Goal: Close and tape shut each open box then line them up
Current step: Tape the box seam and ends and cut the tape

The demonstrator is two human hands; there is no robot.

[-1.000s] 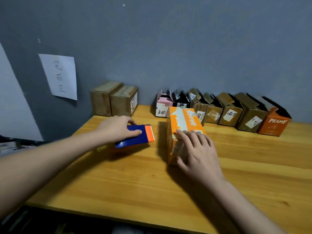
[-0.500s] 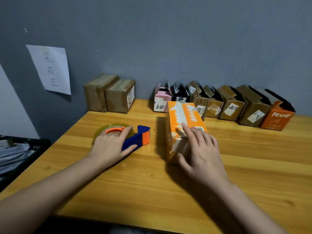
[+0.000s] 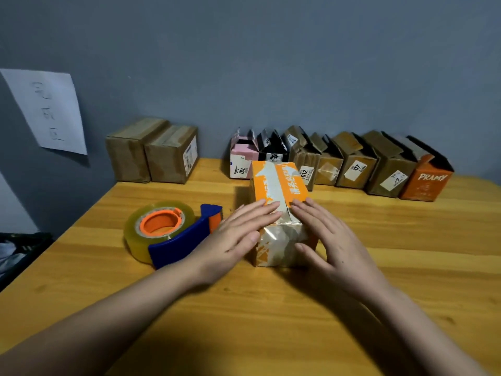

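An orange and white box (image 3: pixel 276 185) lies closed on the wooden table (image 3: pixel 406 240), with clear tape along its top seam and down its near end. My left hand (image 3: pixel 238 237) lies flat with straight fingers on the box's near left top edge. My right hand (image 3: pixel 333 240) lies flat on the near right side, its thumb against the taped end. A blue tape dispenser (image 3: pixel 173 234) with a clear roll on an orange hub rests on its side to the left of the box, free of both hands.
Two closed brown boxes (image 3: pixel 151 154) stand side by side at the back left against the wall. A row of several open boxes (image 3: pixel 339 161) runs along the back right, ending in an orange PRAMY box (image 3: pixel 425 180). A paper note (image 3: pixel 48 109) hangs on the left wall.
My left hand set the tape dispenser down on the table, let go of it and moved right onto the orange box. My right hand stayed on the box.
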